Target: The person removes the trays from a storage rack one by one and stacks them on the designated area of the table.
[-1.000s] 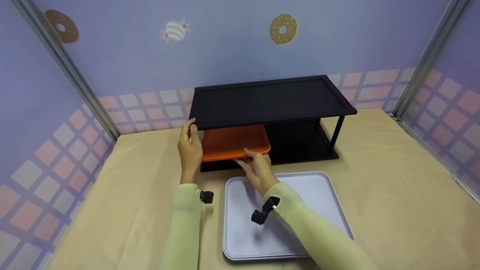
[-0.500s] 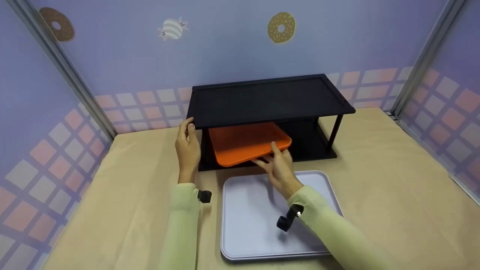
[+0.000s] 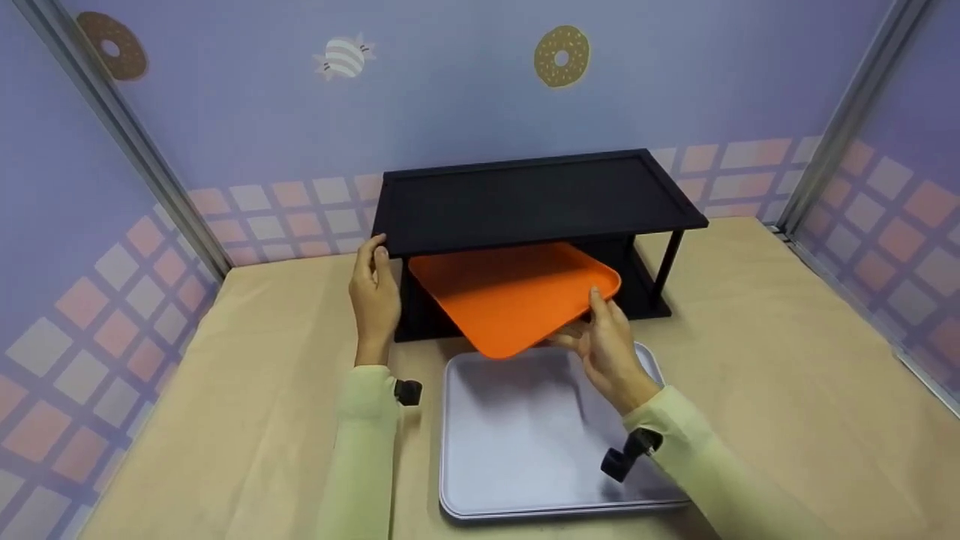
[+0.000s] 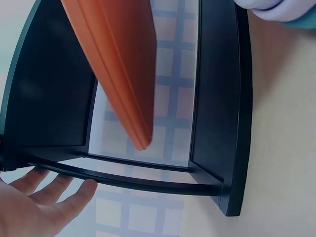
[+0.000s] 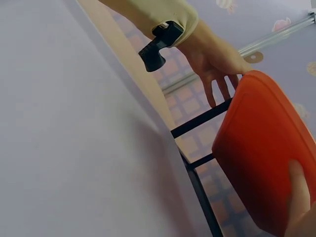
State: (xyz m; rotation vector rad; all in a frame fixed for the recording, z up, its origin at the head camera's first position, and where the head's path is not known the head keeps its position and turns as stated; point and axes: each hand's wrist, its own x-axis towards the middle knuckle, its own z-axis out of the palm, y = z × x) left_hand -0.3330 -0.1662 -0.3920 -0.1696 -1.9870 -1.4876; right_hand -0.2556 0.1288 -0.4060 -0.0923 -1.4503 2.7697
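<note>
Now your right hand (image 3: 609, 346) pinches orange tray (image 3: 514, 296) at near edge, tray tilted, half out of black shelf (image 3: 536, 199), above grey tray (image 3: 525, 442). Your left hand (image 3: 373, 296), fingers straight, steadies shelf's left end.

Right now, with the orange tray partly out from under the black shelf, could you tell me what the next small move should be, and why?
Probably keep drawing the orange plastic tray toward you. The right hand pinches its near edge, but its far part seems to sit under the black two-tier shelf, which the left hand steadies, and the grey rectangular tray lies just below.
</note>
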